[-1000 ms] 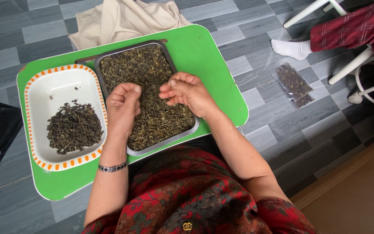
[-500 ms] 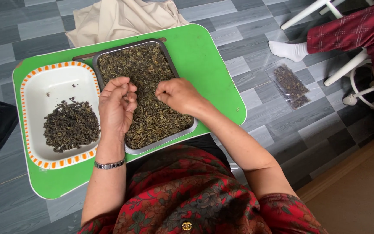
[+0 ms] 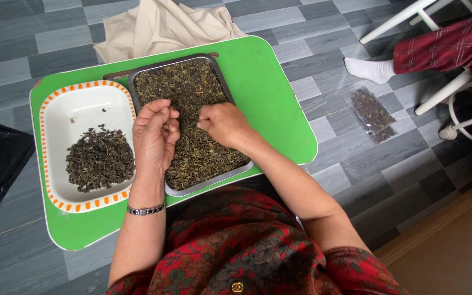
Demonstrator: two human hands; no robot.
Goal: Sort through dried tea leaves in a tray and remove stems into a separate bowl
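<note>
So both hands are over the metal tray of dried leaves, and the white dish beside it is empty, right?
Not quite. The head view shows both hands over the metal tray, but the white dish holds a pile of dried leaves.

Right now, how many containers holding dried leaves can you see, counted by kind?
Metal tray on the green table, both hands over it: 1
White dish with orange rim on the green table: 1
Clear plastic bag on the floor: 1
Total: 3
</note>
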